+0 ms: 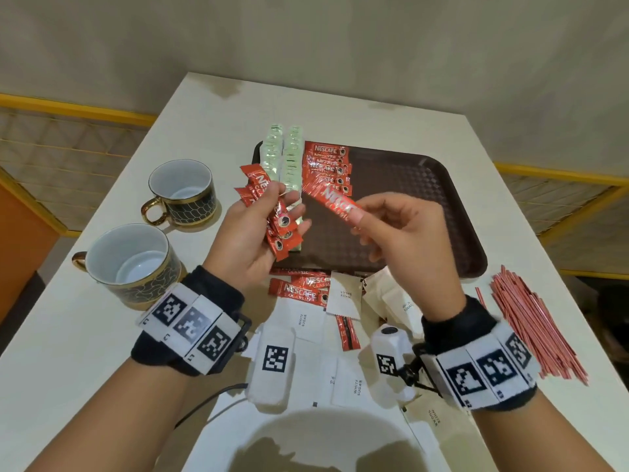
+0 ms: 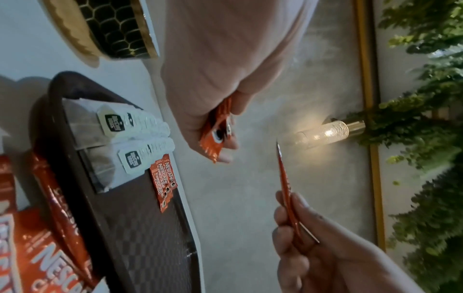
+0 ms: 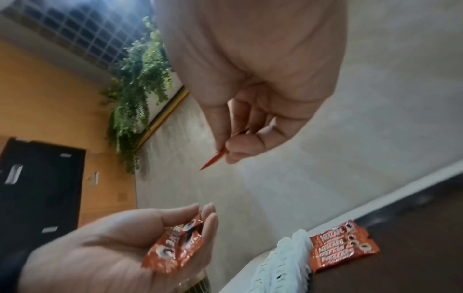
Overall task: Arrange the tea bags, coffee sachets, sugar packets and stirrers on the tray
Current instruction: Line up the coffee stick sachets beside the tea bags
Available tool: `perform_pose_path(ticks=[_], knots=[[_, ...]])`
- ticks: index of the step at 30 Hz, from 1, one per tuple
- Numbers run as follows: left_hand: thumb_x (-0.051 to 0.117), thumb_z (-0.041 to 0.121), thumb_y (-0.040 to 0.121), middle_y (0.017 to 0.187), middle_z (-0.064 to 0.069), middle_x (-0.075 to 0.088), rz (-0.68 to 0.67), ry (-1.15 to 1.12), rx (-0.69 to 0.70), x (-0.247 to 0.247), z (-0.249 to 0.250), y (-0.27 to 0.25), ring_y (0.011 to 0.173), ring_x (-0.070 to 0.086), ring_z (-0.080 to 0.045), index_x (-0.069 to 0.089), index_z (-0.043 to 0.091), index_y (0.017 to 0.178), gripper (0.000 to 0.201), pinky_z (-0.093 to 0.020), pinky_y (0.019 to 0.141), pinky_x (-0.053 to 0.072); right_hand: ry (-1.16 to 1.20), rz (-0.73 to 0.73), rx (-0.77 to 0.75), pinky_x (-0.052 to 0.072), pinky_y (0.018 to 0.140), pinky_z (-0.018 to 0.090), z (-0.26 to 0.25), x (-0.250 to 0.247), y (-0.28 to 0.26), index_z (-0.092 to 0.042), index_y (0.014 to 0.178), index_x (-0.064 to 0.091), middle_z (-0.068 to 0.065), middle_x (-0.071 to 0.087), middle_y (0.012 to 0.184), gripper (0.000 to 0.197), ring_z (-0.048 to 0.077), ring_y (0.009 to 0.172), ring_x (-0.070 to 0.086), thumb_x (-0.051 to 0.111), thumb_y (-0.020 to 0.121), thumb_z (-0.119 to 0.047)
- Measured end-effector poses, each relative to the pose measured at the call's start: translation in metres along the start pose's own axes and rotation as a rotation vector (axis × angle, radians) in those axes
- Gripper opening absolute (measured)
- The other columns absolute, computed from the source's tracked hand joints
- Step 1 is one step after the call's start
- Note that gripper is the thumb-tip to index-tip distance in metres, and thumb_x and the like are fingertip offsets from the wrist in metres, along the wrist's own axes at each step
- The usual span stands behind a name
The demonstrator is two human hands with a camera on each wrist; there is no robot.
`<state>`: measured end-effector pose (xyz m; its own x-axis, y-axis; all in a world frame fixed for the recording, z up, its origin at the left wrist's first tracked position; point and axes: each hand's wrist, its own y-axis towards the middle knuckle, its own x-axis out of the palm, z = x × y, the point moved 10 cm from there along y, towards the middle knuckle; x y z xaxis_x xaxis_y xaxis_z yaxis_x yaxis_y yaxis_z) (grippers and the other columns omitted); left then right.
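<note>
White table [image 1: 340, 110], right hand [image 1: 405, 229] pinching coffee sachet [image 1: 335, 199], long axis toward tray's [image 1: 408, 185] far-left corner

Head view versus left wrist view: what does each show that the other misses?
Only the head view shows the stirrers right of the tray, the white sugar packets and loose sachets on the near table, and the second cup.

Only the left wrist view shows the tea bags' tags and a wall lamp.

Both show the left hand gripping a sachet bundle, the right hand pinching one sachet, and the tea bags and sachet row on the tray.
</note>
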<state>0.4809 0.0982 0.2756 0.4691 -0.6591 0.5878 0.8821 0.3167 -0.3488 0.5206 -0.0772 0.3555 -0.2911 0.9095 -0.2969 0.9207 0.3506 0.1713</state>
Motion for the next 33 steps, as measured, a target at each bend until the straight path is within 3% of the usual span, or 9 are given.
perform_pose_path(ticks=[5,9,12,15,18,22,27,30,33], knots=[[0.056,0.029,0.097,0.078,0.001,0.066,-0.05,0.115,0.005,0.012,-0.01,-0.005,0.067,0.065,-0.009,0.065,0.013,0.092,0.019,-0.027,0.067,0.058,0.248,0.047,0.17,0.055,0.059,0.022,0.015,0.005,0.002,-0.004,0.109,0.065,0.008,0.072,0.085,0.016,0.011,0.073,0.064,0.056,0.096,-0.008],[0.065,0.023,0.091,0.1,-0.006,0.075,-0.039,0.124,-0.002,0.016,-0.015,-0.011,0.087,0.073,-0.02,0.067,0.009,0.113,0.026,-0.033,0.073,0.06,0.317,-0.004,0.268,0.056,0.069,0.029,0.023,0.029,-0.001,-0.001,0.103,0.063,0.013,0.07,0.091,0.011,0.015,0.079,0.066,0.057,0.095,-0.005],[0.07,0.019,0.086,0.107,-0.012,0.074,0.003,0.093,-0.044,0.011,-0.019,-0.012,0.094,0.073,-0.027,0.066,0.007,0.116,0.033,-0.042,0.08,0.059,0.377,0.0,0.319,0.057,0.075,0.034,0.03,0.037,-0.007,0.0,0.1,0.064,0.017,0.07,0.092,0.01,0.02,0.081,0.067,0.06,0.092,-0.004],[0.075,0.02,0.081,0.107,-0.012,0.074,0.036,0.089,-0.063,0.01,-0.024,-0.013,0.096,0.072,-0.029,0.064,0.007,0.121,0.044,-0.047,0.087,0.057,0.349,0.043,0.269,0.058,0.077,0.047,0.028,0.041,-0.009,0.002,0.096,0.065,0.024,0.068,0.091,0.009,0.03,0.076,0.065,0.065,0.09,-0.005],[0.076,0.022,0.078,0.108,-0.012,0.074,0.039,0.055,-0.088,0.011,-0.027,-0.013,0.098,0.072,-0.029,0.063,0.007,0.12,0.047,-0.047,0.089,0.056,0.229,0.102,0.168,0.056,0.074,0.057,0.026,0.042,-0.009,-0.004,0.09,0.068,0.02,0.068,0.085,0.008,0.042,0.079,0.065,0.07,0.088,-0.011],[0.071,0.022,0.08,0.105,-0.012,0.075,-0.025,0.009,-0.166,0.018,-0.033,-0.014,0.098,0.072,-0.027,0.066,0.009,0.109,0.032,-0.044,0.088,0.057,0.147,0.061,0.141,0.057,0.074,0.056,0.033,0.047,-0.008,-0.012,0.084,0.071,0.009,0.07,0.078,0.01,0.036,0.078,0.068,0.073,0.083,-0.021],[0.065,0.034,0.087,0.108,-0.011,0.074,-0.043,0.132,-0.112,0.012,-0.026,-0.013,0.097,0.072,-0.026,0.061,0.012,0.124,0.043,-0.043,0.086,0.058,0.104,-0.025,0.198,0.048,0.06,0.025,0.043,0.042,0.0,0.0,0.084,0.068,0.017,0.068,0.077,0.016,0.016,0.064,0.06,0.072,0.086,-0.016],[0.068,0.03,0.089,0.094,-0.008,0.077,0.028,0.316,0.022,0.001,-0.006,-0.009,0.084,0.075,-0.024,0.069,0.014,0.109,0.026,-0.04,0.078,0.059,0.049,-0.134,0.225,0.046,0.059,0.016,0.045,0.043,0.001,-0.004,0.089,0.071,0.008,0.072,0.08,0.01,0.009,0.064,0.062,0.069,0.089,-0.013],[0.07,0.021,0.088,0.085,-0.006,0.077,0.069,0.363,0.095,-0.002,0.006,-0.007,0.077,0.075,-0.019,0.07,0.016,0.097,0.01,-0.03,0.064,0.061,0.03,-0.1,0.205,0.056,0.068,0.026,0.045,0.028,0.008,-0.01,0.093,0.073,0.004,0.075,0.087,0.011,0.012,0.076,0.07,0.063,0.092,-0.009]])
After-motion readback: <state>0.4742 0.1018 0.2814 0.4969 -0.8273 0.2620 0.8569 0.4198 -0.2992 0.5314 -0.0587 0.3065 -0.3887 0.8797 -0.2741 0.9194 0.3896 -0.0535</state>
